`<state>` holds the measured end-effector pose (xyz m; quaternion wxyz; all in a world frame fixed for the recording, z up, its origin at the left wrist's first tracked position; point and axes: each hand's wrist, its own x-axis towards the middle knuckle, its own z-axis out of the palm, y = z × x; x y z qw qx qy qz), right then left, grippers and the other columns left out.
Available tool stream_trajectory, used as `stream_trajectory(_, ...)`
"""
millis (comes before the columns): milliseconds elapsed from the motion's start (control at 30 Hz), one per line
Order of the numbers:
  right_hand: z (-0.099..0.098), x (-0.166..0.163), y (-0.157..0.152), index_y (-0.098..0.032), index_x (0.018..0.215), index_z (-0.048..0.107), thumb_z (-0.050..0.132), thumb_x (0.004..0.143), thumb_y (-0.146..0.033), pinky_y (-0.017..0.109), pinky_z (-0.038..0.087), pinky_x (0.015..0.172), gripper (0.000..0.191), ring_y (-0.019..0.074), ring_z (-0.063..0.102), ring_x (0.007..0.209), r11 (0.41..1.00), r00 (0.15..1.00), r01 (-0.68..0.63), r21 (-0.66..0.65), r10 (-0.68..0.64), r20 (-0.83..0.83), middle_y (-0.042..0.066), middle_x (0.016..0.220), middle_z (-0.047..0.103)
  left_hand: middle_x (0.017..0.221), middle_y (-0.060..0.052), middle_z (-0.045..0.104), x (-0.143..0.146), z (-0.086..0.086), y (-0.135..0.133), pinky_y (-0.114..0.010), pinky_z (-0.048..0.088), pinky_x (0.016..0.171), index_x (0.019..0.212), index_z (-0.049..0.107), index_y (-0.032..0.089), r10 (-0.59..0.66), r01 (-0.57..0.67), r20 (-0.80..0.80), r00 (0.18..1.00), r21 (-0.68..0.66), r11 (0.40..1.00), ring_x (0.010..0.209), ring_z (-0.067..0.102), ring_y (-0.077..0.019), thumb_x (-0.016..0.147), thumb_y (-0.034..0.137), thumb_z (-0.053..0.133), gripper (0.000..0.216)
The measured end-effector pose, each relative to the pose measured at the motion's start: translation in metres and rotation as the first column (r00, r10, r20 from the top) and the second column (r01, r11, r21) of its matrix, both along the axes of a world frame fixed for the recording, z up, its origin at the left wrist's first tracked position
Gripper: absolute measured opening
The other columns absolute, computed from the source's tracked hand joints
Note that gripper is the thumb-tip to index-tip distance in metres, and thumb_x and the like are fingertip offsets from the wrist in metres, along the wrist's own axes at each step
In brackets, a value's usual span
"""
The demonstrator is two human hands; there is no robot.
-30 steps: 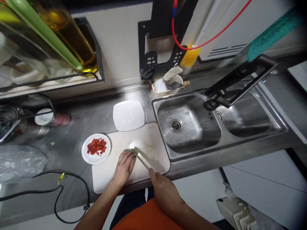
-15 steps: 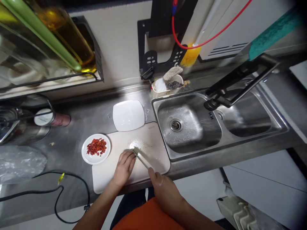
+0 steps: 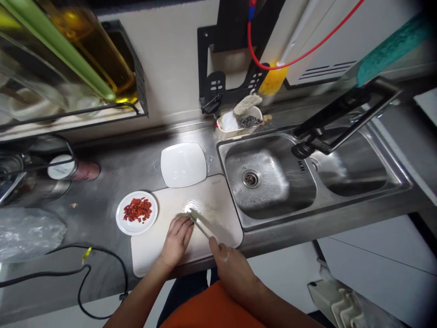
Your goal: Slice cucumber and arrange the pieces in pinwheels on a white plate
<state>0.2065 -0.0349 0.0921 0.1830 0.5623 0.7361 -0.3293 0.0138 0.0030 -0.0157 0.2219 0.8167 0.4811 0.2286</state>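
Observation:
My right hand [image 3: 232, 266] is closed round the handle of a kitchen knife [image 3: 201, 226], its blade pointing up and left over the pale cutting board [image 3: 218, 196]. Fingers curled, my left hand [image 3: 177, 237] presses down on the board beside the blade tip. At those fingertips a small dark green piece of vegetable [image 3: 191, 220] shows, mostly hidden by the hand and the blade. A wet, shiny patch lies on the board just beyond. Chopped red pieces [image 3: 137, 209] fill a small white plate [image 3: 120, 219], which overlaps the board's left corner.
A square white plate [image 3: 183, 165] sits behind the board. To the right is a double steel sink [image 3: 273, 177] with a black faucet [image 3: 341, 114]. A plastic bag [image 3: 30, 234], a black cable [image 3: 102, 248] and a pink canister [image 3: 87, 169] occupy the left counter.
My right hand and the knife have shifted slightly up and left. My left hand stays in place on the board.

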Motion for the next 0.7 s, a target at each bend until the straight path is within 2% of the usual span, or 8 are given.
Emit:
stream_trajectory(467,-0.021,-0.007,0.008,-0.016,0.118,0.046,0.038,0.085,-0.001,0.022,0.041,0.055,0.038,0.0170,0.064,0.068,0.994,0.999,-0.020,0.112,0.016,0.037,0.006,0.080,0.065,0.109,-0.007,0.063,0.000,0.001,0.001,-0.044,0.045,0.099,0.112,0.058,0.020,-0.006,0.006,0.001,1.000,-0.031,0.999,0.109,0.054,-0.0213,0.090,0.018,0.047,0.024)
stream_trajectory(700,-0.042,-0.019,0.011,-0.015,0.113,0.051,0.034,0.087,-0.001,0.022,0.041,0.056,0.033,0.0158,0.063,0.068,0.987,0.999,0.009,0.161,-0.014,0.034,0.005,0.076,0.065,0.108,-0.007,0.063,-0.001,-0.001,0.000,-0.044,0.046,0.098,0.111,0.058,0.019,0.003,-0.003,0.010,1.000,-0.024,1.000,0.109,0.055,-0.0211,0.090,0.019,0.048,0.024)
